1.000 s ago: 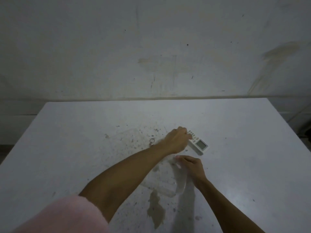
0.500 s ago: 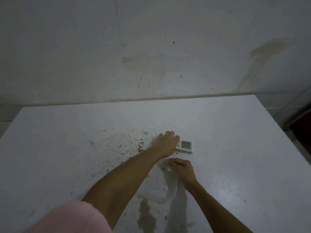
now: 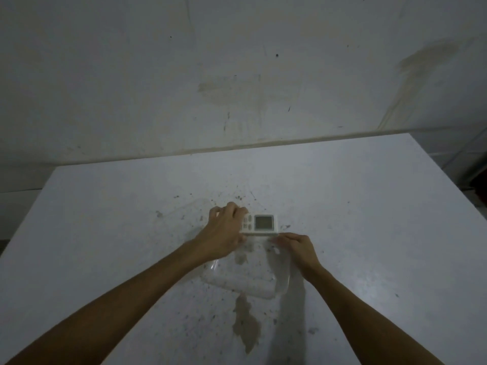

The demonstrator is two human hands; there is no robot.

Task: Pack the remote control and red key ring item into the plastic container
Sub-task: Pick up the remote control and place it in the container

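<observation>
A white remote control with a grey screen lies crosswise at the far rim of a clear plastic container in the middle of the table. My left hand grips the remote's left end. My right hand holds the container's far right rim, just below the remote. The container looks empty inside. The key ring item is hidden; I cannot see it.
The white table is speckled with dark marks and has a brown stain in front of the container. A clear lid lies faintly visible left of my left hand. A stained wall stands behind the table.
My left hand has turned the remote from a slant to crosswise and brought it to the container's far rim. The small metal ring seen beside my left wrist is now out of sight.
</observation>
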